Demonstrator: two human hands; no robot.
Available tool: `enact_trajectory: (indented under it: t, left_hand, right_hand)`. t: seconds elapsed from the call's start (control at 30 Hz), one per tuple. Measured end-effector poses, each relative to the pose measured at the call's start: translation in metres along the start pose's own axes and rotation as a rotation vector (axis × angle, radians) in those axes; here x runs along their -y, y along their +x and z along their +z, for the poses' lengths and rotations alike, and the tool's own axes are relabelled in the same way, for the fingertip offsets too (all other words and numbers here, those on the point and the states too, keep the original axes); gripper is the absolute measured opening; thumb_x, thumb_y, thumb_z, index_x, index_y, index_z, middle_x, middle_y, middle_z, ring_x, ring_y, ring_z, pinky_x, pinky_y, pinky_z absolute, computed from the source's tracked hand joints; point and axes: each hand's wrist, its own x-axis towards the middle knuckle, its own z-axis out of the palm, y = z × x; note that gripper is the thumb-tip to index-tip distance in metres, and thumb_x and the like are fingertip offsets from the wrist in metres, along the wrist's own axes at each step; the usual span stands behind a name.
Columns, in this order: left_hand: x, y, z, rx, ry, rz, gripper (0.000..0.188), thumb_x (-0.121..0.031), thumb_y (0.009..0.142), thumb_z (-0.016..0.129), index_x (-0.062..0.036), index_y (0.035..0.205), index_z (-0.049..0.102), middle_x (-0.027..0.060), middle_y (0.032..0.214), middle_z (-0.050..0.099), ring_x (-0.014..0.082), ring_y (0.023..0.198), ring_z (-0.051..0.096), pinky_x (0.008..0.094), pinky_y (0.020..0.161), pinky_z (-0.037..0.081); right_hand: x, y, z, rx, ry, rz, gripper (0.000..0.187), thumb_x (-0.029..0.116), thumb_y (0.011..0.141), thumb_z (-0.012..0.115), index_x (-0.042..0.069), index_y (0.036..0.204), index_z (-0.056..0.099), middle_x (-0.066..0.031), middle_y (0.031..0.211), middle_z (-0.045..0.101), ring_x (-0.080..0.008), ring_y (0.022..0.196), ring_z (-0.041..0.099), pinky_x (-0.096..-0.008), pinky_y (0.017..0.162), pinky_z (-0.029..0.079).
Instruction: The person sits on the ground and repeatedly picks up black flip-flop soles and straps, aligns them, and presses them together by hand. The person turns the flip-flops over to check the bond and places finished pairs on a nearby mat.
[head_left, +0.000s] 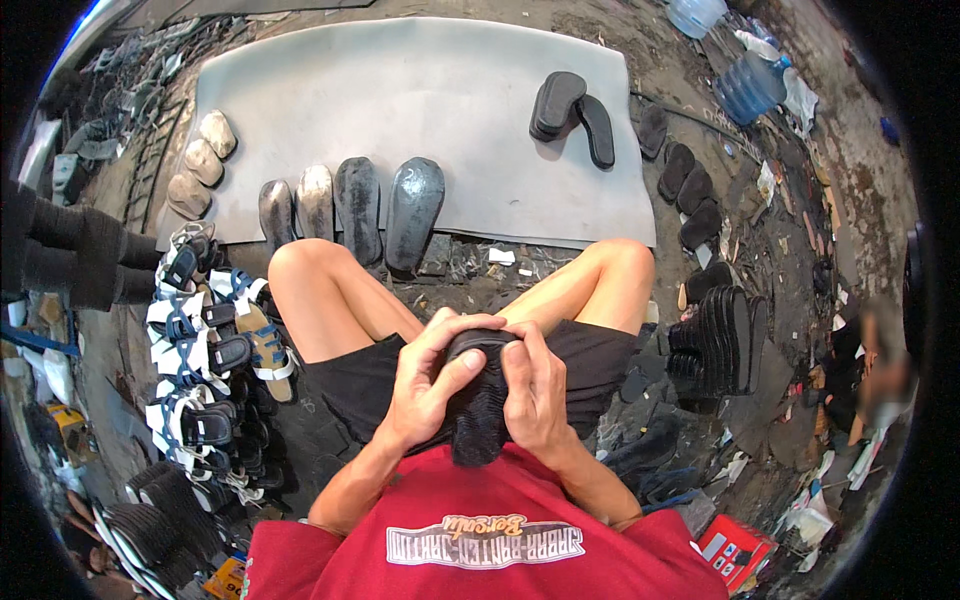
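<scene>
Both hands are closed round a black shoe sole [476, 430] held upright over my lap. Ridges run across its visible face. My left hand [425, 385] grips its left side, the thumb pressed on the upper part. On the opposite edge, my right hand [535, 390] bends its fingers over the top. Part of the sole is hidden behind the fingers. Past my knees, several foot-shaped pieces, among them a dark one [413, 205], lie along the near edge of a grey sheet [480, 120].
Strapped sandals [190, 350] are piled to my left, with stacked black soles [165, 520] nearer. A row of black soles [735, 340] stands on the right. More soles [557, 100] and pale foot-shaped pieces [203, 162] rest on the sheet. Clear plastic jugs [750, 88] lie far right.
</scene>
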Motion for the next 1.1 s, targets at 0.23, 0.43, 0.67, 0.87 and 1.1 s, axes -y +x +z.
enact_trajectory:
  t: [0.23, 0.43, 0.67, 0.87, 1.1]
  left_hand:
    - [-0.018, 0.007, 0.010, -0.493, 0.329, 0.266, 0.051, -0.025, 0.116, 0.043, 0.0034, 0.076, 0.059, 0.0109, 0.064, 0.053, 0.0202, 0.055, 0.048, 0.0375, 0.054, 0.040]
    - [-0.003, 0.012, 0.015, -0.402, 0.540, 0.248, 0.038, -0.019, 0.114, 0.045, 0.0034, 0.086, 0.055, 0.0159, 0.072, 0.050, 0.0315, 0.064, 0.052, 0.0421, 0.060, 0.042]
    - [0.008, 0.005, 0.031, -0.536, 0.486, 0.232, 0.055, -0.024, 0.116, 0.048, 0.0048, 0.071, 0.063, 0.0171, 0.060, 0.055, 0.0262, 0.050, 0.054, 0.0407, 0.053, 0.041]
    - [0.024, 0.024, 0.010, -0.474, 0.360, 0.085, 0.062, -0.035, 0.119, 0.036, 0.0018, 0.074, 0.055, 0.0091, 0.062, 0.050, 0.0167, 0.061, 0.045, 0.0372, 0.060, 0.039]
    - [0.075, 0.001, 0.030, -0.698, 0.253, 0.125, 0.065, -0.051, 0.118, 0.022, -0.0041, 0.078, 0.043, 0.0039, 0.074, 0.044, 0.0147, 0.072, 0.039, 0.0351, 0.062, 0.031]
  right_hand:
    - [0.014, 0.027, 0.018, 0.061, -0.100, -0.388, 0.039, 0.027, 0.110, 0.060, 0.003, 0.080, 0.053, -0.0164, 0.070, 0.050, -0.0403, 0.062, 0.058, -0.0487, 0.057, 0.046]
    - [0.000, 0.043, 0.025, 0.056, -0.160, -0.262, 0.038, 0.031, 0.111, 0.056, 0.002, 0.087, 0.056, -0.0190, 0.079, 0.052, -0.0422, 0.074, 0.058, -0.0508, 0.067, 0.046]
    - [-0.029, 0.013, 0.032, 0.044, -0.063, -0.188, 0.040, 0.028, 0.112, 0.053, 0.000, 0.084, 0.058, -0.0198, 0.078, 0.055, -0.0398, 0.070, 0.058, -0.0468, 0.063, 0.046]
    - [-0.056, 0.015, 0.033, -0.040, -0.109, -0.227, 0.043, 0.028, 0.116, 0.044, -0.002, 0.089, 0.057, -0.0203, 0.080, 0.052, -0.0413, 0.075, 0.058, -0.0465, 0.068, 0.046]
    - [-0.067, 0.012, 0.036, -0.162, 0.024, -0.022, 0.047, 0.028, 0.114, 0.037, -0.002, 0.086, 0.061, -0.0211, 0.074, 0.061, -0.0358, 0.068, 0.062, -0.0447, 0.065, 0.048]
